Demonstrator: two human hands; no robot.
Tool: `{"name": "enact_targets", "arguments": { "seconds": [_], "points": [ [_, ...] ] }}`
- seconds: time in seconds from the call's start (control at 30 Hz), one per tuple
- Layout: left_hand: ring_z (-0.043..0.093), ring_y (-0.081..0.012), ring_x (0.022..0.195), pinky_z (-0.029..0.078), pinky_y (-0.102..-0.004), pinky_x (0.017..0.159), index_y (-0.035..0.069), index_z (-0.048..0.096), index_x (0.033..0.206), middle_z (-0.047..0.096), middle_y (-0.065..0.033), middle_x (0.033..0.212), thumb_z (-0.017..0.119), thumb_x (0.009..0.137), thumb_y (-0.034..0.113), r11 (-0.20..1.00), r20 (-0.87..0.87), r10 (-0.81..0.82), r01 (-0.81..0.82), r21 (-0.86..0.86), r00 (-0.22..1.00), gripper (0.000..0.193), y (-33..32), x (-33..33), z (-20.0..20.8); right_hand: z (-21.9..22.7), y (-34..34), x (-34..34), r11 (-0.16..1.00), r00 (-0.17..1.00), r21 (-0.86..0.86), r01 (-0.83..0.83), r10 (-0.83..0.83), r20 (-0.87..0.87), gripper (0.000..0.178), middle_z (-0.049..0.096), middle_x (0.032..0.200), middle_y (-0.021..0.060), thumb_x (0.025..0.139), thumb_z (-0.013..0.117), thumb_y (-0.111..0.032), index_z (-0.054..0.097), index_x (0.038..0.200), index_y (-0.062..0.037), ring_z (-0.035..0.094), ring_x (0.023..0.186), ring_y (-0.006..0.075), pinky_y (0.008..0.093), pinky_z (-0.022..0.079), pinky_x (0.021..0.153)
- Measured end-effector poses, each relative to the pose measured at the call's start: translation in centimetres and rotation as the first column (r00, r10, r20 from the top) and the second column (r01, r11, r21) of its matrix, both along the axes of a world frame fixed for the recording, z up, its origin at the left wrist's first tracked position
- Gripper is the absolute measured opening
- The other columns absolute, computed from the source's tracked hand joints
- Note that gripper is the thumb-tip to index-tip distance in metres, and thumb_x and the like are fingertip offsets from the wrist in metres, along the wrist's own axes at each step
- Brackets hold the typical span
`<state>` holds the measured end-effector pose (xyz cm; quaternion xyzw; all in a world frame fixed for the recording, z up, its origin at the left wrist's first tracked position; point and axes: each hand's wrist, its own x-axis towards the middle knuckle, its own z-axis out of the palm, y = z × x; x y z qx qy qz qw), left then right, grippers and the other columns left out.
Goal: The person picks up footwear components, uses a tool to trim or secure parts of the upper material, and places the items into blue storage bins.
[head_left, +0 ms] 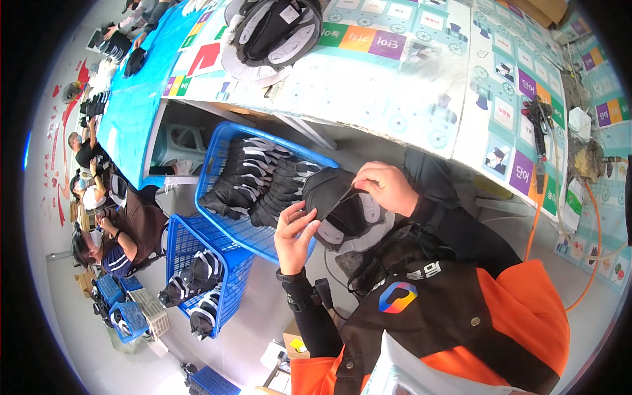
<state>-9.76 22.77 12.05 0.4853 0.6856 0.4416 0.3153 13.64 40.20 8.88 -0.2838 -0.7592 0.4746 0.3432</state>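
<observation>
A black and grey cap [336,199], its hollow inside partly turned up, is held over my lap. My left hand [294,236] grips its near left edge between thumb and fingers. On the other side, my right hand [387,186] pinches the rim, and a dark edge strip runs taut between the two hands. Grey padded patches show inside the cap, with a pale grey brim-like part toward my body. Just beyond my left hand, a blue basket [217,176] holds rows of nested black and grey caps [247,174].
Another cap [276,33] lies on the patterned table [368,85] ahead. A second blue basket [227,296] with more caps stands at left. Thread snips [540,125] and an orange cable [536,217] are at right. Co-workers [118,230] sit at far left.
</observation>
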Motion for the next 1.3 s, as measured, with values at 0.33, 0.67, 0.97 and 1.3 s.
{"name": "enact_targets", "arguments": {
  "seconds": [0.33, 0.67, 0.97, 1.3],
  "points": [
    [0.064, -0.0211, 0.116, 0.056, -0.0296, 0.082, 0.011, 0.068, 0.139, 0.063, -0.0084, 0.134, 0.087, 0.080, 0.008, 0.993, -0.196, 0.117, -0.120, -0.005, 0.974, 0.062, 0.7, 2.1, 0.3, -0.6, 0.3, -1.1, 0.999, 1.000, -0.045, -0.005, 0.005, 0.002, 0.014, 0.072, 0.095, 0.0098, 0.091, 0.076, -0.014, 0.075, 0.098, -0.0020, 0.071, 0.090, 0.0287, 0.0362, 0.055, 0.077],
    [0.044, -0.0352, 0.147, 0.037, -0.0518, 0.117, 0.006, 0.015, 0.168, 0.035, -0.0195, 0.167, 0.073, 0.085, 0.006, 0.981, 0.095, 0.121, -0.133, 0.138, 0.988, 0.101, -0.3, 2.8, 1.4, 1.7, 1.8, -2.7, 0.922, 0.963, 0.328, 0.205, -0.249, 0.099, 0.023, 0.073, 0.100, 0.0182, 0.097, 0.066, -0.014, 0.066, 0.118, -0.0034, 0.071, 0.094, 0.0378, 0.0463, 0.057, 0.080],
    [0.056, -0.0223, 0.130, 0.044, -0.0348, 0.109, -0.006, 0.036, 0.154, 0.056, -0.0163, 0.144, 0.069, 0.098, 0.002, 0.942, 0.224, 0.136, -0.196, 0.272, 0.965, 0.065, 1.0, 4.9, 15.2, 9.6, 3.9, -2.9, 0.892, 0.885, -0.083, 0.443, -0.451, -0.119, 0.023, 0.055, 0.072, 0.0277, 0.100, 0.067, -0.014, 0.057, 0.090, 0.0041, 0.051, 0.064, 0.0476, 0.0466, 0.043, 0.057],
    [0.043, -0.0433, 0.148, 0.036, -0.0475, 0.119, -0.006, 0.027, 0.161, 0.037, -0.0295, 0.163, 0.093, 0.079, 0.029, 0.814, -0.320, 0.046, 0.150, 0.561, 0.946, 0.111, 10.0, 16.4, 22.1, 12.3, 6.6, 2.2, 0.670, 0.631, -0.172, 0.722, -0.740, -0.235, 0.017, 0.060, 0.072, 0.0101, 0.103, 0.065, -0.013, 0.063, 0.102, 0.0044, 0.049, 0.069, 0.0074, 0.0308, 0.045, 0.060]
  ]
}}
